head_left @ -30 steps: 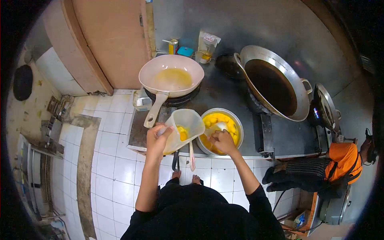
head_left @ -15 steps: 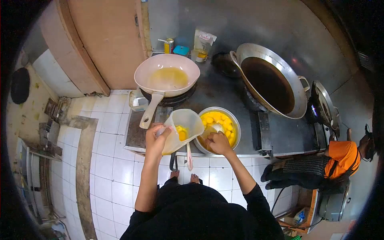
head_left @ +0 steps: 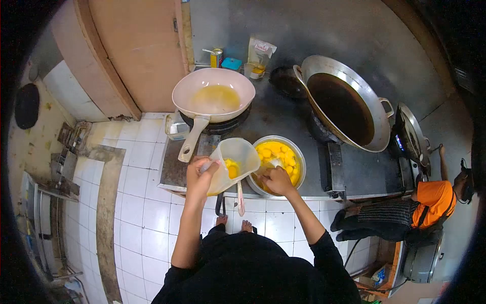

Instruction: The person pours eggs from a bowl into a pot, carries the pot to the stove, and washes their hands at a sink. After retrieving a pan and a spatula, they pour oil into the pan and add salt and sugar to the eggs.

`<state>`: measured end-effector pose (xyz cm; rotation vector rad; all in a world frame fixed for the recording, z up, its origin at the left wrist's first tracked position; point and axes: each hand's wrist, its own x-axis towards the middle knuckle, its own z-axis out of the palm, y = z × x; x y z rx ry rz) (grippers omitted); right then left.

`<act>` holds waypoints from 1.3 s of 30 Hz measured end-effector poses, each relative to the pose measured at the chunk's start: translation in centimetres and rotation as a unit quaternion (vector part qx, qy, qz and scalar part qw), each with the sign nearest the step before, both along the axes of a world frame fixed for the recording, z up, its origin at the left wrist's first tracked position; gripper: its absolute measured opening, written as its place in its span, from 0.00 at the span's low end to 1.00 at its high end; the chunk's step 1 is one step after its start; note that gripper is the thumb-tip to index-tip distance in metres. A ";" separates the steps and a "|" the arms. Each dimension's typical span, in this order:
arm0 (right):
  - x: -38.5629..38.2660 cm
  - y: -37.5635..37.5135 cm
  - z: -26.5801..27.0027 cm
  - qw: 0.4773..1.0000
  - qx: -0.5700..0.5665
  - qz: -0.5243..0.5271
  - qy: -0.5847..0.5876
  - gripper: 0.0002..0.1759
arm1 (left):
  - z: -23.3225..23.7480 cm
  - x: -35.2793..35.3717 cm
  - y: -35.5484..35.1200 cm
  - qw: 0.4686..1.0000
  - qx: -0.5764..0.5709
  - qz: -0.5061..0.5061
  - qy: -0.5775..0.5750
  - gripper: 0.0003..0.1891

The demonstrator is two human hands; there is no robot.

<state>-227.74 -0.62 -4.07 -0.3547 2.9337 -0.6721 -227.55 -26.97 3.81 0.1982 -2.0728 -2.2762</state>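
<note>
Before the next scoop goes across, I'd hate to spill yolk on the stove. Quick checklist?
1. Grip of left hand on plastic jug: ok.
2. Jug mouth tipped toward metal bowl, beside its rim: ok.
3. Hold of right hand on white scoop inside bowl: ok.
4. Room in jug, only a little yolk inside: ok.
5. Scoop loaded: cannot tell.
6. Gap between pink pan handle and left hand: ok.

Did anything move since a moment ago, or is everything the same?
Hardly anything. The person in orange has raised an arm toward the stove. The left hand keeps its grip on the plastic jug, and the right hand stays in the metal bowl, holding the white spoon. The pink pan and the wok have not moved.
</note>
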 end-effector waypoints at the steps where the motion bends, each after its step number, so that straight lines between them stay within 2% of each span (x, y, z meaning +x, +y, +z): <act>1: 0.0 0.0 -0.1 1.000 0.000 0.001 0.000 0.21 | -0.1 0.0 0.0 1.000 -0.006 -0.002 -0.007 0.08; 4: 0.0 0.2 -0.2 0.999 0.045 0.004 -0.020 0.17 | -0.3 -0.1 0.0 1.000 -0.012 0.001 -0.006 0.08; 10: -1.4 3.3 -0.2 0.988 -0.087 -0.018 -0.130 0.18 | -0.1 0.0 0.3 0.999 -0.029 0.005 -0.012 0.08; 12: -2.1 5.8 -1.6 0.946 -0.289 -0.031 -0.144 0.17 | -0.5 -0.1 0.3 0.999 -0.037 0.008 -0.002 0.08; 13: -2.2 7.0 -1.7 0.946 -0.290 -0.031 -0.143 0.17 | -0.6 -0.1 0.4 0.999 -0.043 0.011 0.007 0.08; 15: -1.9 7.9 0.4 0.870 -0.392 -0.159 -0.252 0.16 | -0.4 -0.2 0.5 0.999 -0.044 0.010 0.006 0.08; 16: -1.1 7.5 1.5 0.844 -0.454 -0.192 -0.214 0.12 | -0.4 -0.1 0.5 0.999 -0.043 0.010 0.003 0.08; 17: -1.0 7.9 1.5 0.843 -0.454 -0.192 -0.214 0.12 | -0.4 -0.2 0.5 0.999 -0.044 0.009 0.003 0.08; 19: -1.0 9.4 1.4 0.762 -0.570 -0.195 -0.235 0.12 | -0.5 -0.2 0.5 0.998 -0.061 0.005 0.009 0.08; 23: -0.1 10.0 3.7 0.746 -0.595 -0.202 -0.220 0.15 | 0.0 -0.3 1.0 0.999 -0.042 0.005 0.016 0.09; 25: 0.3 9.8 5.4 0.721 -0.624 -0.236 -0.188 0.16 | 0.3 -0.4 1.2 0.999 -0.053 0.007 0.001 0.09; 27: 0.4 10.0 6.8 0.716 -0.638 -0.215 -0.182 0.17 | 0.3 -0.4 1.4 0.998 -0.069 0.003 0.007 0.09; 30: 0.8 9.7 9.7 0.677 -0.689 -0.213 -0.143 0.19 | 0.0 -0.6 1.5 0.995 -0.092 -0.002 0.023 0.09; 33: 1.0 9.4 11.5 0.676 -0.702 -0.191 -0.118 0.20 | -0.9 -0.9 1.8 0.993 -0.112 -0.004 0.045 0.09; 34: 1.3 8.9 12.0 0.693 -0.684 -0.206 -0.096 0.21 | -1.1 -1.0 1.8 0.991 -0.123 -0.002 0.056 0.09; 35: 1.3 9.1 11.6 0.694 -0.684 -0.206 -0.095 0.21 | -1.0 -1.0 1.9 0.991 -0.123 -0.002 0.056 0.09; 37: 0.8 9.9 9.4 0.660 -0.708 -0.209 -0.141 0.20 | -0.7 -0.8 2.3 0.995 -0.087 0.000 0.043 0.09; 39: 0.5 9.9 7.2 0.656 -0.702 -0.232 -0.155 0.18 | -0.8 -0.9 2.3 0.994 -0.103 0.002 0.048 0.10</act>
